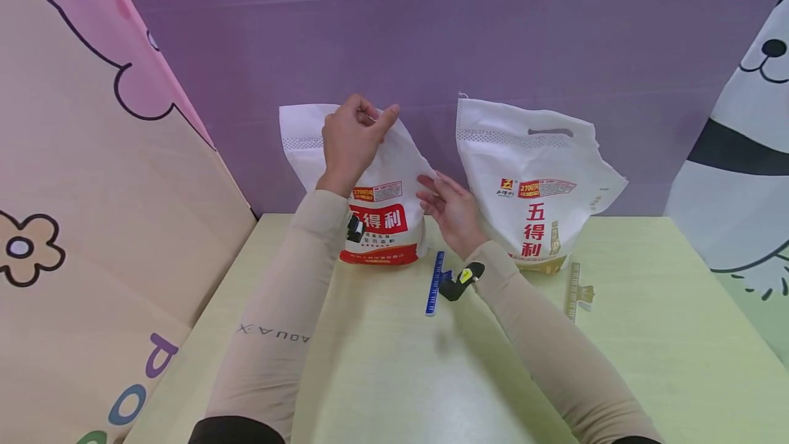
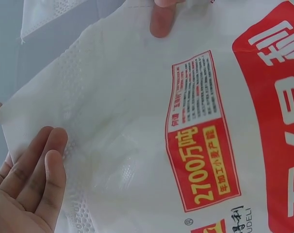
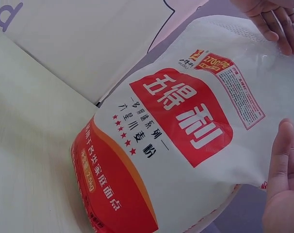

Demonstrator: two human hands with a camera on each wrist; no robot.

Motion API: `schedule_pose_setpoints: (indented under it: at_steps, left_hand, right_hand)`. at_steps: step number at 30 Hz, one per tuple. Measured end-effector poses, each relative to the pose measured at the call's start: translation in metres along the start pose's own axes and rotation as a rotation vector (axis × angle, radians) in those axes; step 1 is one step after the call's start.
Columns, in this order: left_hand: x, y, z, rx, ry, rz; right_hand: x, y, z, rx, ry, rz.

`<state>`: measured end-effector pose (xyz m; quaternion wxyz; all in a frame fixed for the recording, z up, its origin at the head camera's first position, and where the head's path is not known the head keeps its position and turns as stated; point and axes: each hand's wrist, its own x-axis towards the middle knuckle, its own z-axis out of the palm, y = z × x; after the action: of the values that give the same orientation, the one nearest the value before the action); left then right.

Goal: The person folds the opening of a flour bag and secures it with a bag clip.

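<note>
My left hand (image 1: 353, 146) pinches the red-printed flour bag (image 1: 387, 190) at its top, my right hand (image 1: 453, 214) its side edge; a blue clip (image 1: 435, 284) lies below my right wrist.

red-printed bag (image 1: 388, 163) — lettering partly hidden by left sleeve (image 1: 277, 293), panda drawing (image 1: 742, 108) cropped at right, blue clip (image 1: 435, 283) — marks too small

The left bag (image 1: 401, 156) reads 五得利, 2700万吨, 2.5kg; right bag (image 1: 518, 159), 五得利; left sleeve (image 1: 277, 307), AQUA X.

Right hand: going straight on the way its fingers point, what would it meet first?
The right hand would probably meet the red-bottomed bag, whose side edge its fingers overlap, though contact is unclear.
</note>
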<state>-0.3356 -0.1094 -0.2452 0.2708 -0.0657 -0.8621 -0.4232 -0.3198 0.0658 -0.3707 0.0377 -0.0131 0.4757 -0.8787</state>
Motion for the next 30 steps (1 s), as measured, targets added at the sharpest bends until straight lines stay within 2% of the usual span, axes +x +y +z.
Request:
schedule_pose_setpoints:
  at_steps: [8, 25, 30]
  left_hand:
    - [-0.0029, 0.0032, 0.0015, 0.011, 0.017, 0.015]
    - [-0.0065, 0.0002, -0.0005, -0.023, -0.011, 0.038]
    - [-0.0082, 0.0001, -0.0013, -0.026, -0.014, 0.064]
  right_hand:
    - [-0.0012, -0.0006, -0.0008, 0.0, -0.011, 0.009]
    - [-0.0012, -0.0003, 0.0, -0.024, -0.005, 0.032]
    - [-0.0005, -0.0004, 0.0001, -0.02, 0.006, 0.03]
